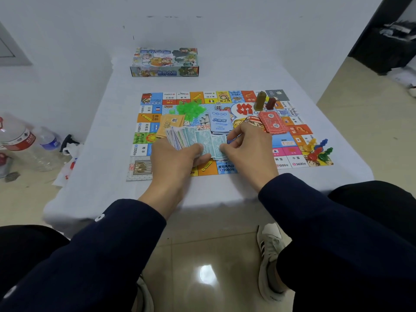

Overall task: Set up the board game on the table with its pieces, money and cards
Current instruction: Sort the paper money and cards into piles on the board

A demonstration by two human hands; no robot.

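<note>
A colourful game board [290,143] lies flat on the white-covered table [94,154]. Over its near middle my left hand [173,158] grips a fanned stack of paper money [191,137]. My right hand [249,145] pinches the right end of the greenish notes. On the board lie an orange card pile [168,123], a blue card pile [219,121], a red card pile [273,122], a heap of green houses [190,109], red pieces [244,109], a white die [218,106], two tall tokens [264,102] and coloured pawns [318,149].
The game box [164,61] stands at the far edge of the table. Plastic bottles [27,140] and a white bag [67,163] sit on the floor to the left. My knees and a shoe [270,255] are below the table's near edge.
</note>
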